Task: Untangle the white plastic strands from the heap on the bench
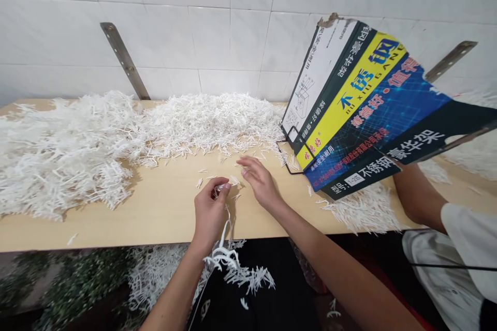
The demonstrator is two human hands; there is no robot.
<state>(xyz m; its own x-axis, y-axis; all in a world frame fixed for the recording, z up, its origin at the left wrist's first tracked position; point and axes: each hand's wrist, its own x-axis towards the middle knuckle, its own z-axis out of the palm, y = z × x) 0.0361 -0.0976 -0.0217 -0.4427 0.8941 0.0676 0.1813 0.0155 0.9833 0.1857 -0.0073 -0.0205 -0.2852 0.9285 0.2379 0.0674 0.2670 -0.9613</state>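
Observation:
My left hand (209,206) is curled closed above the front half of the table, with a few small white strips (233,181) poking out at its thumb and fingertips. Below it hangs a white cord strung with white strips (227,257), drooping past the table edge over dark clothing. My right hand (259,182) is just to the right, its fingers stretched out and nothing visible in them. A few loose strips lie on the tabletop around both hands. Behind them spreads a long heap of white strips (221,119).
A bigger heap of strips (66,155) covers the table's left side. A printed cardboard sheet (349,108) in a black wire stand (289,169) rises at right. Beyond it is another person's arm (417,199). Metal brackets (126,62) stand against the tiled wall. Green foliage (85,284) is below left.

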